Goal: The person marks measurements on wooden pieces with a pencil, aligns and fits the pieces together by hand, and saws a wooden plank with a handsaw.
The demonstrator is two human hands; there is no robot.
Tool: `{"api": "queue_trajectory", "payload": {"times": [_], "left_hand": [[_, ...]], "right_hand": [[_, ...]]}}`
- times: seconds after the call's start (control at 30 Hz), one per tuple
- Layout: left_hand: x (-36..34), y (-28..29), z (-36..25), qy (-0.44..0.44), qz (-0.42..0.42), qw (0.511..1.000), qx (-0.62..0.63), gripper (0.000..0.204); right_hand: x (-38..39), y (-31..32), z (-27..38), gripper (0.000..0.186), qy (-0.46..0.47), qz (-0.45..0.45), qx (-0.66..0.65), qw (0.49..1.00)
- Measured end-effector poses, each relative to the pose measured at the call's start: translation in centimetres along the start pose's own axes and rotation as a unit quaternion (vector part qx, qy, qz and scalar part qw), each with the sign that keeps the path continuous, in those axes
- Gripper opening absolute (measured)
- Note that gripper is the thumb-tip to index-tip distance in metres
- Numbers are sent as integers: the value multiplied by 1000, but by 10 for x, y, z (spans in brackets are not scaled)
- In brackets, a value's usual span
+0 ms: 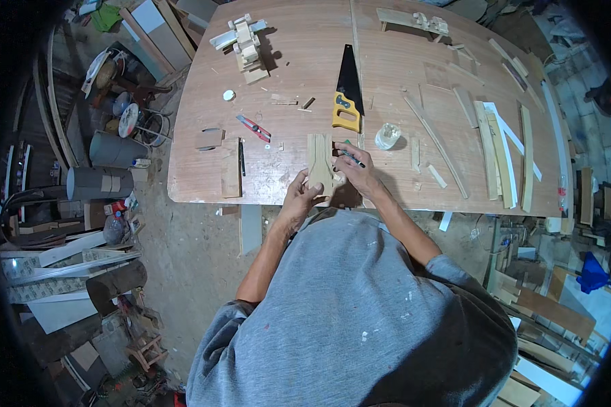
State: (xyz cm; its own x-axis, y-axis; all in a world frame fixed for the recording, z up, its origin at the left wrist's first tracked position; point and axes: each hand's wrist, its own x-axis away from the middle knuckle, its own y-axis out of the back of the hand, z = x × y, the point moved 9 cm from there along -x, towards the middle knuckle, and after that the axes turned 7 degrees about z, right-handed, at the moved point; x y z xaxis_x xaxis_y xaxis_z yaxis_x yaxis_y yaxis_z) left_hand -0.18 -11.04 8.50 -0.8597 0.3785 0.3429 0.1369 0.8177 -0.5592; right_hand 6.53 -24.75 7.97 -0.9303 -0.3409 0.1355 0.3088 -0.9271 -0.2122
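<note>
Close to the table's near edge, my left hand (299,197) is closed on the lower left side of a pale wooden piece (320,152), its thumb lying across the face. Curved lines or shaped contours run along that piece. At its right side is my right hand (363,178), with a dark slim pen (352,159) between the fingers. Some of the right fingers also seem to touch the wood's edge. Just beyond, a handsaw (347,95) with a yellow handle lies flat. To the left rest a red utility knife (254,128) and a thin dark stick (242,157) beside a wood strip (231,169).
A wooden model (244,46) stands at the far left of the table (197,102). Right of the saw is a whitish jar (388,136). Long wood strips (499,152) lie on the right. Scrap boards (81,261) and a grey cylinder (91,183) crowd the floor at left.
</note>
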Motion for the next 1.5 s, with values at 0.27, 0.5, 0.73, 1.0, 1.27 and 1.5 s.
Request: {"api": "queue_trajectory", "payload": {"times": [0.27, 0.5, 0.73, 1.0, 1.27, 1.5], "left_hand": [[9, 17, 2, -22, -52, 998, 9, 42], [12, 28, 1, -41, -70, 996, 26, 42], [12, 27, 3, -16, -77, 996, 52, 35], [1, 36, 11, -5, -96, 995, -2, 35], [-43, 109, 67, 37, -147, 985, -79, 37], [-65, 166, 86, -19, -233, 946, -226, 35]], "right_hand": [[2, -25, 6, 45, -11, 47, 65, 997], [-2, -35, -4, 48, 2, 93, 107, 990], [-3, -31, -6, 47, 7, 73, 133, 988], [-5, -17, -2, 38, 42, 27, 187, 981], [-10, 7, -39, 29, -11, 32, 122, 992], [-4, 6, -99, 30, -140, 38, 147, 978]]}}
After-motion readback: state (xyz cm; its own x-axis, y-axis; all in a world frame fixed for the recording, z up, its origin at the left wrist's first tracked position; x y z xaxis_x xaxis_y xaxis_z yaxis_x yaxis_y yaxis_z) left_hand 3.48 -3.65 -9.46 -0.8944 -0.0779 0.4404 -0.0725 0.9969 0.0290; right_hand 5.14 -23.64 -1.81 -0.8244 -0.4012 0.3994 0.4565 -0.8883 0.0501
